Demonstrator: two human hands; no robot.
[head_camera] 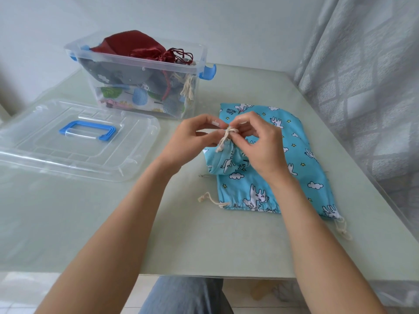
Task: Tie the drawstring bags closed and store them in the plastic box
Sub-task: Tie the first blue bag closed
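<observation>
Tying a knot, a person seated at a pale green table (158, 223) works both hands over a gathered blue unicorn-print drawstring bag (223, 158). The left hand (192, 141) and the right hand (260, 146) meet above the bag's cinched neck, each pinching the cream cotton cord (229, 132) between thumb and fingertips, so both sets of fingers are curled closed on the cord. A loop of cord is wrapped between the two hands, and a loose strand hangs down onto the puckered fabric.

Under this bag, touching it, lies a second bag of the same print (301, 173), flat on the table with its mouth toward the person; its cord ends (207, 198) trail loose at both corners, so it looks untied.

At the far left of the table stands the clear plastic box (192, 71) with blue latches, open and already piled with bags: a dark red satin bag (136, 45) on top, grey and leaf-patterned ones beneath. Its clear lid (45, 155) with a blue handle lies flat just in front of the box.

The knot appears midway. Next, I judge, the ends need pulling apart to tighten it, then the bag must be carried to the box, which looks nearly full.
</observation>
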